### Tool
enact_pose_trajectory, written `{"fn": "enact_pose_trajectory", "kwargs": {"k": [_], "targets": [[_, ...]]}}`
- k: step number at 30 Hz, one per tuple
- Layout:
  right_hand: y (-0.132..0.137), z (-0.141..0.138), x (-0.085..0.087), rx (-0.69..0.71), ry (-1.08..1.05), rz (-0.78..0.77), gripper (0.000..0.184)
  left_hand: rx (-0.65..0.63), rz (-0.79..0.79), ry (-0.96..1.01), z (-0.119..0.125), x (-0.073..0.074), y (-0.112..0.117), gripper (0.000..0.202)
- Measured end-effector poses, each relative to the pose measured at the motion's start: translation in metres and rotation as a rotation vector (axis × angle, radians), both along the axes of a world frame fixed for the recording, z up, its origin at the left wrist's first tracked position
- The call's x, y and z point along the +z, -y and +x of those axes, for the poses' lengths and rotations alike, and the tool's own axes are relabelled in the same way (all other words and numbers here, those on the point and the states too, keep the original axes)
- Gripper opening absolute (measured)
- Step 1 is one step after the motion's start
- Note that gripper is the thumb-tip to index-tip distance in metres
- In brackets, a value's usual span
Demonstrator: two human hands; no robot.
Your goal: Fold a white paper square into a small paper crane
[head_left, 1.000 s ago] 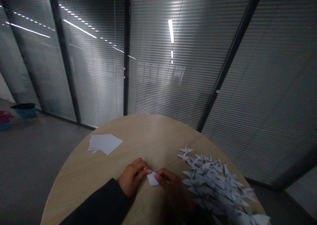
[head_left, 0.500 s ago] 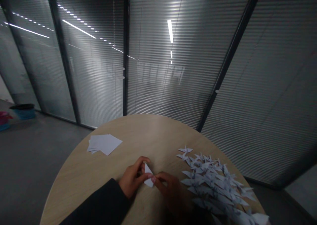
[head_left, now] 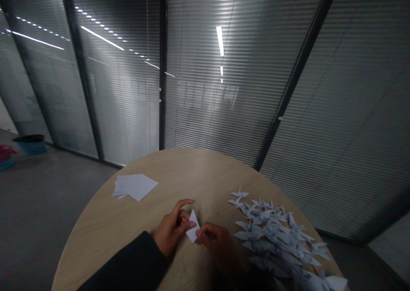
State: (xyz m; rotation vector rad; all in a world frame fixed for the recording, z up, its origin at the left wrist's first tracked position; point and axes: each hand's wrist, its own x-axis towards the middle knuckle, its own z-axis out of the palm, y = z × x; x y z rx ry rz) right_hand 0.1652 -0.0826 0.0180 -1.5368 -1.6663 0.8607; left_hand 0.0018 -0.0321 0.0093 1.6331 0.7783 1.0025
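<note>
The left hand and right hand both pinch a small folded paper, held on edge just above the table near its 6 o'clock rim. Sheets lie at 10 o'clock, a crane pile at 4. The paper looks light, thin and easily creased, so fingertips on its folded edges should grip it best.

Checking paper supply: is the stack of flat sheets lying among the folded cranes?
No, the flat sheets lie alone at the table's left, apart from the folded cranes.
</note>
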Motion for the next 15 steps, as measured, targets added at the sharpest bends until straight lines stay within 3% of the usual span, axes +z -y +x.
{"fn": "enact_pose_trajectory", "kwargs": {"k": [7,15], "targets": [[-0.0007,0.0038,0.0021,-0.061,0.004,0.035,0.032,-0.080,0.012,-0.011,0.0007,0.0029,0.0036,0.058],[-0.0010,0.0029,0.0016,-0.050,0.019,0.028,0.031,-0.034,0.039,-0.042,-0.0003,0.0034,0.0037,0.054]]}}
